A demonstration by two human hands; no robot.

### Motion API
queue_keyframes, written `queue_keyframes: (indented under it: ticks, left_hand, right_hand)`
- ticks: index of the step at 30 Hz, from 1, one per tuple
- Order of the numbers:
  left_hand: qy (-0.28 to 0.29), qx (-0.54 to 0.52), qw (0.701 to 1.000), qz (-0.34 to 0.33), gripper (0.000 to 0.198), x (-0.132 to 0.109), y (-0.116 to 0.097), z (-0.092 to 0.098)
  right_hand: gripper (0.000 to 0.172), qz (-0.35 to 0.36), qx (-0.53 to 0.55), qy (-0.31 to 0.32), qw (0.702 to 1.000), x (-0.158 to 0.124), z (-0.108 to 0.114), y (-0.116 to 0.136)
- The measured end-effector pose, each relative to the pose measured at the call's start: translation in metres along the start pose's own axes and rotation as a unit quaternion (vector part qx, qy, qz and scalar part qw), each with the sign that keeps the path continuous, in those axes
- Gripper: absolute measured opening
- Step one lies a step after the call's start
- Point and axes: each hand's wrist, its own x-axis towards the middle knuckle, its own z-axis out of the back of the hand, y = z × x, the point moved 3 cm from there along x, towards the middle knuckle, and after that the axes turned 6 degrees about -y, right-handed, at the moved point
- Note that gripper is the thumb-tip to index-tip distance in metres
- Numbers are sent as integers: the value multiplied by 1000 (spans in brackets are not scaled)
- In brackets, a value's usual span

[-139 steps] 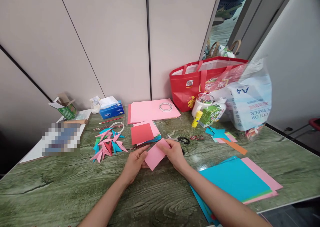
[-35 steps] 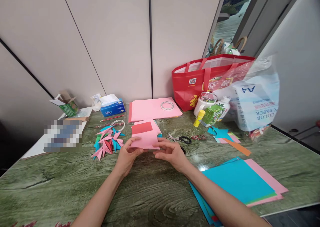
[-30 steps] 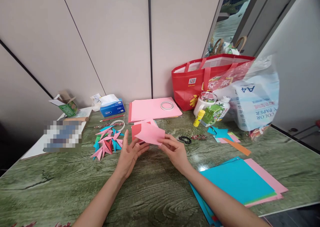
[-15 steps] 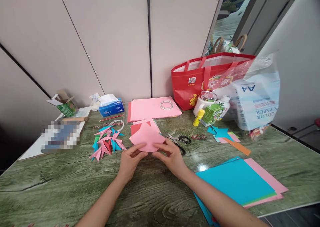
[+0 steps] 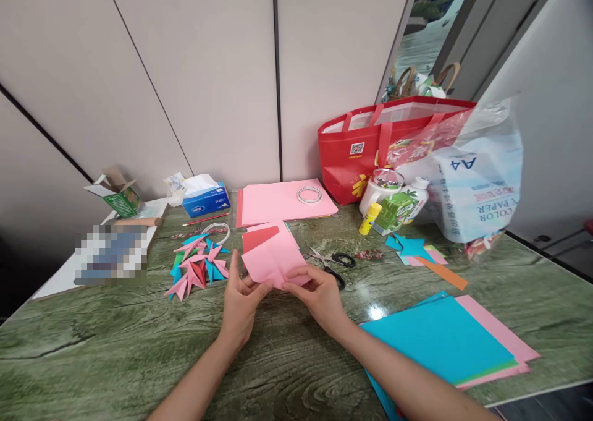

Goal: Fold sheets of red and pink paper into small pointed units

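Between my two hands is a square of pink paper (image 5: pixel 273 257), bent up slightly along a crease near its lower edge. My left hand (image 5: pixel 241 294) pinches its lower left edge between thumb and fingers, with the index finger raised off the paper. My right hand (image 5: pixel 319 291) grips the lower right edge, thumb below and fingers on top. Just beyond it lies a red paper sheet (image 5: pixel 257 238) on a small stack. Scissors (image 5: pixel 331 258) with black handles rest right of the paper. Left of my hands sits a pile of folded paper pieces (image 5: pixel 197 269) in pink, blue, red and green.
A large pink paper stack (image 5: pixel 273 204) carries a roll of tape (image 5: pixel 309 195). Behind stand a tissue box (image 5: pixel 206 199), a red bag (image 5: pixel 340 167), a glue stick (image 5: pixel 369 219) and a plastic paper package (image 5: pixel 479 186). Blue sheets (image 5: pixel 435 340) lie under my right forearm.
The pink paper has turned and flattened out from its curved shape. My left index finger has lifted away from it, while my right hand keeps its grip.
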Motion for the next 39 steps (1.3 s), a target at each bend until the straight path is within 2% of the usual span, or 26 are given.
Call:
queue_keyframes:
  ticks: [3, 5, 17, 21, 23, 25, 27, 31, 39]
  left_hand:
    - [17, -22, 999, 45, 57, 1, 5, 0]
    - [8, -30, 998, 60, 42, 1, 7, 2]
    - [2, -25, 998, 60, 23, 0, 10, 2]
    - [-14, -20, 998, 55, 19, 0, 10, 3]
    - [-11, -14, 999, 50, 21, 0, 10, 3]
    - [-3, -3, 999, 45, 23, 0, 10, 3]
    - [5, 6, 999, 44, 24, 0, 11, 3]
    - [10, 9, 999, 46, 21, -1, 11, 2]
    - [48, -22, 997, 48, 18, -3, 10, -1]
  right_hand:
    - [9, 5, 6, 9, 1000, -1, -1, 2]
    - [7, 8, 14, 15, 1000, -2, -2, 2]
    - [3, -6, 22, 18, 1000, -5, -4, 2]
    - [41, -89, 104, -27, 990, -6, -6, -6]
    - [56, -139, 144, -6, 980, -6, -10, -10]
    - [60, -177, 160, 28, 971, -6, -13, -12]
    - [54, -201, 169, 53, 963, -6, -15, -12]
    - [37, -216, 170, 67, 959, -6, -15, -9]
    - [24, -209, 136, 61, 966, -5, -13, -10]
